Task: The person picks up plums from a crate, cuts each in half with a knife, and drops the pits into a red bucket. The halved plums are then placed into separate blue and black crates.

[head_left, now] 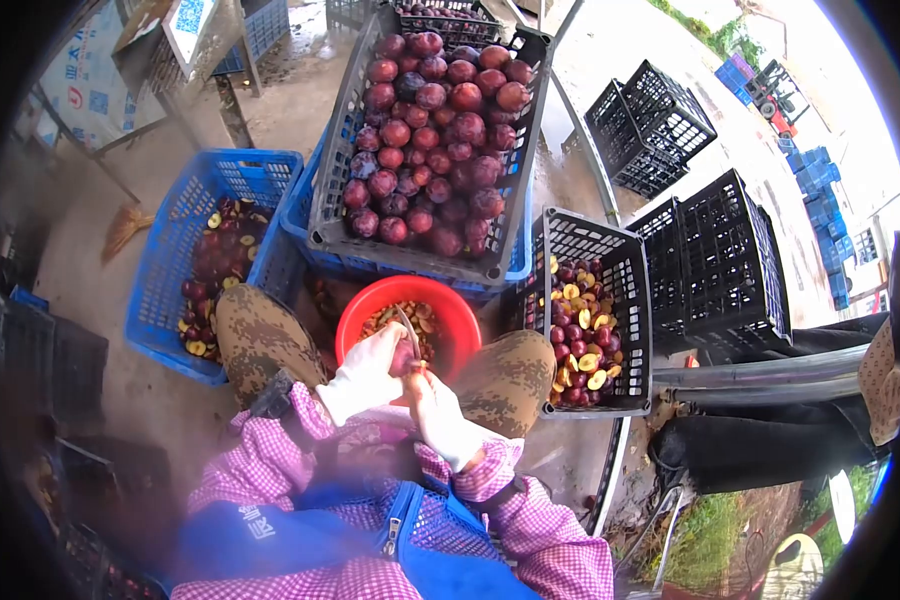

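Observation:
In front of my lap, both white-gloved hands meet over a red bucket (460, 315). My left hand (360, 380) is closed around a reddish plum (403, 358), partly hidden by the fingers. A small curved knife (408, 328) points up and away against the plum, its lower end at the fingers of my right hand (440, 415), which are closed on it. Plum pits and scraps (425, 325) lie inside the bucket. Beyond it, a black crate (330, 190) full of whole plums (430, 130) rests on a blue crate.
To the left stands a blue crate (160, 270) of cut plums; to the right, a black crate (635, 320) holds plum halves. Stacked black crates (715, 265) and another person's dark-trousered leg (770, 445) are farther right. A broom head (125, 230) lies at left.

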